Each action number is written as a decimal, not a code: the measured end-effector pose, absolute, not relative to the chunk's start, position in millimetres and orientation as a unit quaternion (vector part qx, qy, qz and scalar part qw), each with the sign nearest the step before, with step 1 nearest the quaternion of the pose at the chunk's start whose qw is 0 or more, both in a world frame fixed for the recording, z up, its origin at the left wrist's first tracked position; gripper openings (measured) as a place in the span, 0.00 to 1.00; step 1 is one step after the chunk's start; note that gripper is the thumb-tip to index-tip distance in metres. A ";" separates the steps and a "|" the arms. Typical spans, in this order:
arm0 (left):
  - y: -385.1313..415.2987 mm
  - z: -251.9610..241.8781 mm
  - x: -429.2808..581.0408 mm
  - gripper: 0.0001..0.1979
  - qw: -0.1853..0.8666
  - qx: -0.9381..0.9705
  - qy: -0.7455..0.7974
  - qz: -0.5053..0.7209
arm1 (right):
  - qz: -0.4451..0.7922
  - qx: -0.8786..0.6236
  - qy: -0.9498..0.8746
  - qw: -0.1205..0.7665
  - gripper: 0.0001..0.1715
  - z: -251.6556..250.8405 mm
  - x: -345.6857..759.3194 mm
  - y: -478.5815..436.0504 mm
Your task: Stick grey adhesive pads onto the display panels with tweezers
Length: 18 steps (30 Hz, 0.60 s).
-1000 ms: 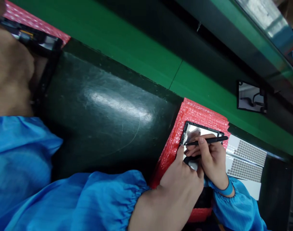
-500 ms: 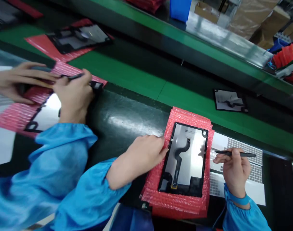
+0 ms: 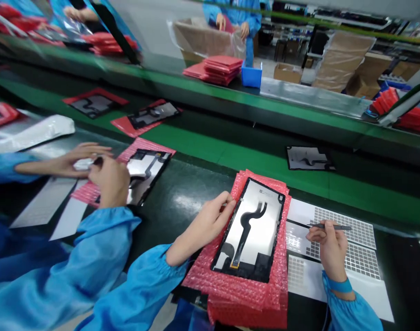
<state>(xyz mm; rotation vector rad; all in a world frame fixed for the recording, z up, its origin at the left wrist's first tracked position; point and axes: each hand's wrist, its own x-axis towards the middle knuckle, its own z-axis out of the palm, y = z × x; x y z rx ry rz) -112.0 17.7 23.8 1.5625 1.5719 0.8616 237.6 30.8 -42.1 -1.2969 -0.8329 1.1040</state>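
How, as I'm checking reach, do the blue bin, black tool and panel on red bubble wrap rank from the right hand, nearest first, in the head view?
1. Black tool: held in the right hand.
2. Panel on red bubble wrap: left of that hand.
3. Blue bin: beyond the green surface.

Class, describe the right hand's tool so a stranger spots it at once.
On the dark table, right of the red bubble wrap, lie gridded white sheets. Over them, the right hand holds the tool: slim, dark, pointed, unlike the flat, pale sheets.

The head view faces forward and down across the bench (image 3: 182, 181), close above.
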 end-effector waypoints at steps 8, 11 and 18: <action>72.5 -3.2 -93.7 0.26 0.464 0.515 0.594 0.408 | 0.495 -0.544 -0.326 0.593 0.29 -65.0 233.2 18.3; 142.1 -11.1 -100.4 0.25 0.419 0.480 0.639 0.431 | 0.494 -0.538 -0.318 0.603 0.29 -66.6 228.9 16.2; 301.6 -6.4 -138.2 0.20 0.236 0.445 0.764 0.403 | 0.504 -0.545 -0.304 0.597 0.32 -72.8 221.9 15.8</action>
